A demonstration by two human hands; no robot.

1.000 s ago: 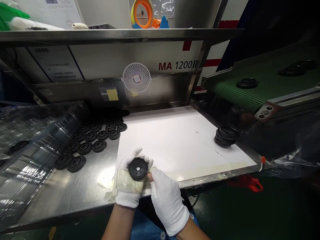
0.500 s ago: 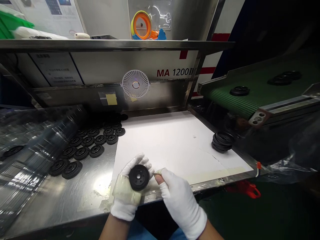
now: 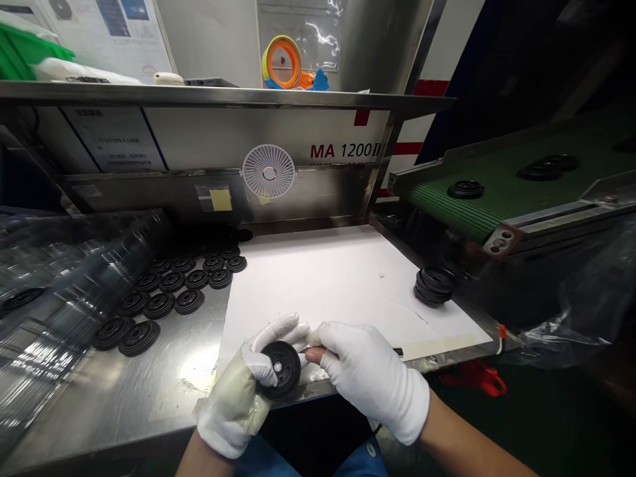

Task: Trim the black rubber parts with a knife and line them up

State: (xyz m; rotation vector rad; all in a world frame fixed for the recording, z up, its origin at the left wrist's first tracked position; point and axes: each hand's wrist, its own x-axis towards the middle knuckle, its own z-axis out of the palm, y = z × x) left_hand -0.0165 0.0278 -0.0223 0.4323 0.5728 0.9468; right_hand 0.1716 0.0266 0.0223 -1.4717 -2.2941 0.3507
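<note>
Above the near edge of the white sheet [image 3: 322, 278], the gloved left hand [image 3: 253, 381] pinches a black disc [image 3: 289, 376], thumb across its face and fingers behind. The face is tipped up toward the person, probably to give a good view of it, and the rim opposite the thumb points at the right hand [image 3: 365, 374]. That hand has its bare thumb tip and forefinger drawn together just beside the rim; I cannot tell whether anything is between them.

Left of the sheet, more discs [image 3: 159, 305] lie flat in rough rows on the metal bench [image 3: 183, 358], likely spaced for easy picking. Beyond them are clear plastic trays [image 3: 74, 324]. On the sheet's right edge stands a leaning stack of discs [image 3: 435, 286], which may simply save room; further right, a green conveyor [image 3: 442, 204] carries others.

Behind the sheet, a white panel [image 3: 223, 136] reads "MA 1200II" in red and black, with a line under it partly hidden. The notice [image 3: 116, 139] to its left has print too small to read. No lettering is legible on the held disc.
</note>
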